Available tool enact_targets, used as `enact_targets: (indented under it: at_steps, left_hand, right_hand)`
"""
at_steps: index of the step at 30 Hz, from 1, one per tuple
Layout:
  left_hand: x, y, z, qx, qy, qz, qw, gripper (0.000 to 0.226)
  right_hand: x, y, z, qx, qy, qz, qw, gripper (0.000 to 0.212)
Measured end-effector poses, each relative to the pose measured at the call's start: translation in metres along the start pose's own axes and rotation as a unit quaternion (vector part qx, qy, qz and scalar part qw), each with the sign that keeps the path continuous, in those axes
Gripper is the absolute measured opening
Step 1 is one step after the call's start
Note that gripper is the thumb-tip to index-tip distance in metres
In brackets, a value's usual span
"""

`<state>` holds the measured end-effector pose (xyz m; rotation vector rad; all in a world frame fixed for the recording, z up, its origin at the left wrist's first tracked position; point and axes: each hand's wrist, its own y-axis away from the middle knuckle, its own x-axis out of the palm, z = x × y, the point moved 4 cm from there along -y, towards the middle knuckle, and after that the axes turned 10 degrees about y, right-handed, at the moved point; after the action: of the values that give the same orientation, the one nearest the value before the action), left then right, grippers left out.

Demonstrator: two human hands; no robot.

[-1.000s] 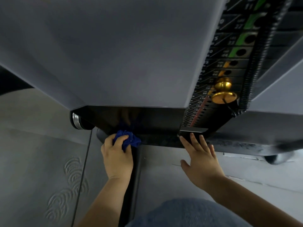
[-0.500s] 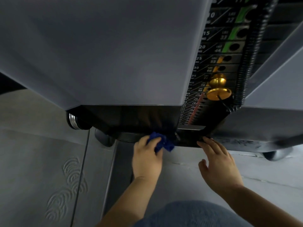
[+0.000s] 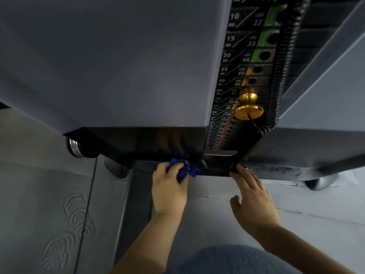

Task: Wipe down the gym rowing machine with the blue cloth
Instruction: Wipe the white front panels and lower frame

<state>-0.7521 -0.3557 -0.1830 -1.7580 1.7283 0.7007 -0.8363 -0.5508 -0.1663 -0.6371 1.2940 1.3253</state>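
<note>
Rowing machine (image 3: 118, 66): dark base edge under wipe. Advise firm overlapping strokes into the corner below the weight stack (image 3: 243, 76). Left hand (image 3: 169, 192) grips the bunched blue cloth (image 3: 184, 169) against that edge; right hand (image 3: 254, 202) flat, fingers extended, fingertips touching it. Machine top cut off; base recess lost in shadow.

crumpled blue cloth (image 3: 182, 169), glossy brass knob (image 3: 249, 112)

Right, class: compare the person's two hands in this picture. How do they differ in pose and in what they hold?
The left hand grips the bunched blue cloth; the right hand holds nothing. The left hand is curled round the cloth; the right hand lies flat with its fingers spread. Both reach the machine's black base edge, the right hand further to the right.
</note>
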Motion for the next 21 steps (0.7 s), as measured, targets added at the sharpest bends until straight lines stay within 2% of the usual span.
enact_targets:
  at_steps: [4,8,10,13,17,21]
  left_hand:
    - [0.024,0.007,-0.031,0.106,-0.057,0.082,0.989,0.042]
    - [0.046,0.022,-0.061,0.207,-0.162,0.147,0.954,0.061]
    - [0.053,0.024,-0.07,0.244,-0.18,0.158,0.94,0.065]
    - [0.053,0.016,-0.078,0.307,-0.195,0.145,0.92,0.055]
    - [0.063,0.001,-0.088,0.291,-0.219,0.133,0.922,0.048]
    - [0.063,0.015,-0.074,0.274,-0.268,0.157,0.91,0.072]
  right_hand:
    - [-0.004,0.003,-0.01,0.004,0.018,0.005,1.0,0.069]
    - [-0.005,0.002,-0.01,0.004,0.014,0.012,1.0,0.069]
    - [-0.005,0.002,-0.009,0.005,0.005,0.008,1.0,0.069]
    - [-0.003,0.003,-0.012,0.001,-0.001,0.017,1.0,0.07]
    - [0.001,0.004,-0.017,-0.008,0.006,0.031,0.999,0.07]
    - [-0.001,0.003,-0.017,-0.014,-0.006,0.037,0.999,0.069]
